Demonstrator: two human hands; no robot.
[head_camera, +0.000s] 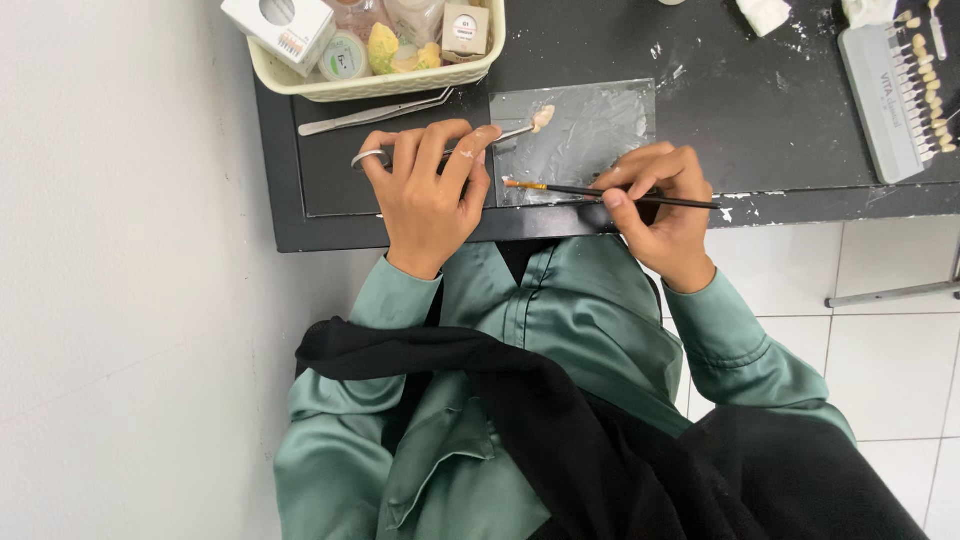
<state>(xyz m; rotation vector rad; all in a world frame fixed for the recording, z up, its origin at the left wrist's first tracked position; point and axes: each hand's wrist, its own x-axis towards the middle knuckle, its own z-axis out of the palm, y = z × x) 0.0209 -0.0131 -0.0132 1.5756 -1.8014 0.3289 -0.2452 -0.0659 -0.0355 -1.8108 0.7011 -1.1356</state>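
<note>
Head view looking down: left hand (430, 190) grips a scissor-style metal clamp (440, 150) pinching a tiny cream tooth piece (543, 117) over the glass slab (590, 135). Right hand (665, 205) pinches a thin brush (610, 192) pen-style. That piece looks light, brittle and slippery, so I'd say hold it by the clamp, never fingers.

A single head-worn camera looks steeply down, close over the person's own chest, at the dark worktable (760, 120) edge.

White box (280, 28) and jars in cream basket (390, 85).
</note>
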